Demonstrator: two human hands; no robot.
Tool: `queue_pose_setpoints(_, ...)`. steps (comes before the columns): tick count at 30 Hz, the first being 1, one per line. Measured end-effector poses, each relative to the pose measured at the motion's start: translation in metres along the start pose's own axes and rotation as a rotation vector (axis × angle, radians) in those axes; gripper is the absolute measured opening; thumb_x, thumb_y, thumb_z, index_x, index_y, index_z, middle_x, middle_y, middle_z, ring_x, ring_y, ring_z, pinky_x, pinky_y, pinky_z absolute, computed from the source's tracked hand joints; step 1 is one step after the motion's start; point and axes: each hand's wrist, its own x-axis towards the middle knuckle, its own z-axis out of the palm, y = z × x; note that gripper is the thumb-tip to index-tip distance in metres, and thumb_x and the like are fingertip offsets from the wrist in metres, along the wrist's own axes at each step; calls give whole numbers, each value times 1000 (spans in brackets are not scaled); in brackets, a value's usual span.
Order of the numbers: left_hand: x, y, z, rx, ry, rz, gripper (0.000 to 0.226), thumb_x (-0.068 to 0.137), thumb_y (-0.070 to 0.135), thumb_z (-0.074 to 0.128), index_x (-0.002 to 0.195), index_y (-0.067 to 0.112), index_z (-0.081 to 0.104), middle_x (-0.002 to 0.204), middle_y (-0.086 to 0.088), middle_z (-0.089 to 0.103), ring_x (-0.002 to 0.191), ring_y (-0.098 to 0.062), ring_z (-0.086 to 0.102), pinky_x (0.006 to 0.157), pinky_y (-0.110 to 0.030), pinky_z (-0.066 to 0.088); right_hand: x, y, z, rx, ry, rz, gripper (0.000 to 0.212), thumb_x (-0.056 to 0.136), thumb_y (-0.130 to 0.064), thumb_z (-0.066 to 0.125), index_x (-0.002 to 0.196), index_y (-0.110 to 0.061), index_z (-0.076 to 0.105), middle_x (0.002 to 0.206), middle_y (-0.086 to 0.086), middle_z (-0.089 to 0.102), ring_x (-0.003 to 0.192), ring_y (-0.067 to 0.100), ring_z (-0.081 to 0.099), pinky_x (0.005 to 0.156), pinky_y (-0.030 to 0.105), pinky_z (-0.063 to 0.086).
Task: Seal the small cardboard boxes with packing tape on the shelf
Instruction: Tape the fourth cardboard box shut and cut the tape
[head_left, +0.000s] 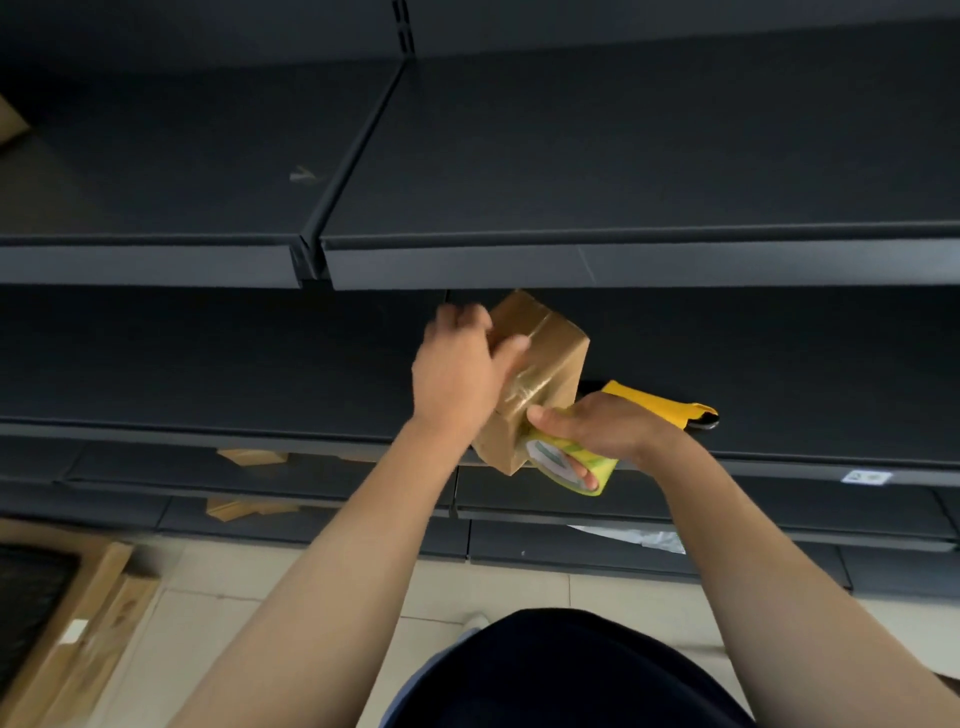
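Left hand (457, 374) clamps small cardboard box (550, 348) from left side, thumb across top face. Box is tilted, held at front edge of dark matte metal shelf (208, 395). Glossy clear tape band (524, 389) wraps brown box near its lower end. Right hand (597, 426) grasps tape roll (566, 462), fingers hooked through core, thumb at box corner. Yellow knife (660, 405) lies flat on shelf behind right hand

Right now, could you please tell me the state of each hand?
Left hand: closed, gripping the small cardboard box.
Right hand: closed, holding the packing tape roll, fingers through its core.
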Motion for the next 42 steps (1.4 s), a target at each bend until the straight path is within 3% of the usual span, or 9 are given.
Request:
queue_pose_setpoints(4,-10,7,2,85,-243,-24,110,59,80,61,137,8,33,140,-16,34,129,-34,33,103,-52,37,6,-7,-2,104,66,-37,59,95,-51,45,54,-11,55,48,1,60,54,5,58,78,26,44)
queue_pose_setpoints(9,16,-16,-13,-249,-249,-228,82,67,61,74,129,17,45,128,-6,47,119,-27,44,95,-43,44,-10,-15,-12,429,2,-168,51,82,-62,57,67,-14,65,63,7,66,70,17,64,90,33,48)
queue_pose_setpoints(12,19,-36,-13,-590,-308,-377,57,74,52,73,118,18,60,108,2,63,98,-15,59,79,-29,48,-13,-28,-23,414,21,-203,60,73,-70,56,88,-14,73,81,7,74,83,13,68,99,33,42)
queue_pose_setpoints(14,19,-50,-7,-736,-340,-477,49,73,49,75,110,18,66,103,-1,69,94,-16,64,82,-32,51,-9,-39,-21,366,40,-207,59,78,-64,59,97,-10,72,85,2,75,88,10,67,100,34,43)
queue_pose_setpoints(23,32,-93,8,-1025,-485,-688,46,74,33,78,113,13,66,104,-8,72,101,-24,66,88,-40,53,17,-73,10,318,120,-208,22,87,-38,63,81,-17,65,58,-12,66,57,-5,61,62,17,45)
queue_pose_setpoints(28,33,-99,23,-1066,-509,-757,45,74,31,78,113,11,65,104,-11,71,99,-25,66,89,-46,53,26,-77,12,237,181,-160,27,88,-35,60,78,-10,63,61,-7,63,52,-8,57,48,6,37)
queue_pose_setpoints(34,30,-99,50,-877,-269,-787,29,90,23,64,112,6,66,108,-14,67,99,-27,63,88,-41,53,36,-72,21,251,206,-140,47,90,-53,54,121,-17,60,112,-1,65,99,14,61,74,22,45)
queue_pose_setpoints(39,36,-90,46,-469,-189,-756,51,86,40,61,113,-4,57,107,-19,65,98,-34,64,75,-38,53,36,-74,37,293,252,-163,37,92,-50,53,107,-18,64,92,-3,67,82,11,61,59,18,40)
queue_pose_setpoints(42,32,-89,31,-761,-217,-958,63,82,64,57,104,4,55,98,-14,66,86,-27,67,72,-37,58,35,-74,46,267,238,-174,42,92,-53,53,104,-14,63,86,-2,64,76,13,58,59,20,40)
